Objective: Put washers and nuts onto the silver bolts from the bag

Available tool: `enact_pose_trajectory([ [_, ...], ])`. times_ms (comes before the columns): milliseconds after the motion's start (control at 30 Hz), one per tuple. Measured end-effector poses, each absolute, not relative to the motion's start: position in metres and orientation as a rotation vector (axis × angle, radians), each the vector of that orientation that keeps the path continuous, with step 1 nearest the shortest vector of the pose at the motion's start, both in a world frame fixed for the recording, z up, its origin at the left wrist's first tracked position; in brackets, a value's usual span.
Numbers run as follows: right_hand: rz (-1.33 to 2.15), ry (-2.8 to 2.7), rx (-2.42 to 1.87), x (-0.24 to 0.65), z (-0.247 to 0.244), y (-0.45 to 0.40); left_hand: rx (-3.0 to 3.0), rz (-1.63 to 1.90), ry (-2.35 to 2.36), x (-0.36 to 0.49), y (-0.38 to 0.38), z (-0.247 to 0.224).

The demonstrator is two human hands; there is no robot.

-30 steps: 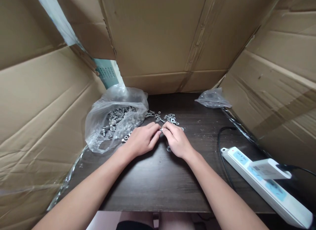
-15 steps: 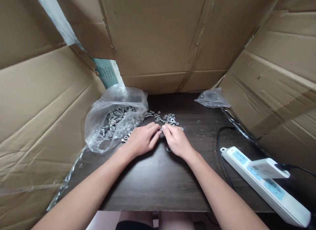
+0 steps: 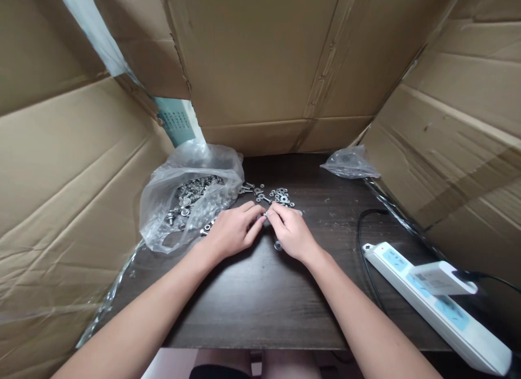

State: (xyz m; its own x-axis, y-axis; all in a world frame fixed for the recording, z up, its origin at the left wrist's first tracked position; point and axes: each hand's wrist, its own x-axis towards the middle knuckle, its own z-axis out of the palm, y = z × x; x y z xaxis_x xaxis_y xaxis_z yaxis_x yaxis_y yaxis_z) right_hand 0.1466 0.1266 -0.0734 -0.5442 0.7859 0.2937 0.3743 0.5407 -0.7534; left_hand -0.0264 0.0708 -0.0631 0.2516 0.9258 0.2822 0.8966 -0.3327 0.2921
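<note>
My left hand (image 3: 238, 227) and my right hand (image 3: 291, 232) meet over the dark table, thumbs and fingers pinched together. Between their fingertips shows a small silver bolt (image 3: 265, 214), mostly covered, so I cannot tell whether a nut or washer is on it. A round washer (image 3: 278, 245) lies by the underside of my right hand. Just beyond the fingers is a loose group of nuts and washers (image 3: 280, 196), with a few bolts (image 3: 247, 188) to its left. Beside my left wrist lie more bolts and nuts (image 3: 207, 227), at the bag's edge.
An open clear plastic bag (image 3: 152, 205) full of bolts stands at left. A smaller crumpled bag (image 3: 350, 163) lies at the back right. A white power strip (image 3: 431, 308) with a plugged-in adapter (image 3: 443, 277) and black cable (image 3: 361, 248) lies at right. Cardboard walls (image 3: 268, 58) enclose the table.
The right fingers have shifted slightly at the pinch, and a bit more of the washer under the right hand shows. Otherwise both hands stay in place.
</note>
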Motion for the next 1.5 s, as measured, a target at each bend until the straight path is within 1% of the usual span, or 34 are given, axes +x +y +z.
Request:
enact_pose_trajectory([
  [400, 0.818, -2.152, -1.031, 0.1466, -0.0745, 0.1264, 2.433, 0.63, 1.775, -0.0267, 0.0707, -0.0639],
  [733, 0.857, -2.117, -0.913, 0.1471, -0.071, 0.1254, 2.426, 0.636, 1.791, -0.0267, 0.0718, -0.066],
  [1267, 0.817, -2.145, -1.037, 0.1447, -0.0762, 0.1261, 2.442, 0.657, 1.806, -0.0276, 0.0714, -0.0669],
  [1500, 0.808, -2.121, -0.997, 0.1463, -0.0731, 0.1254, 2.419, 0.649, 1.823, -0.0287, 0.0717, -0.0661],
])
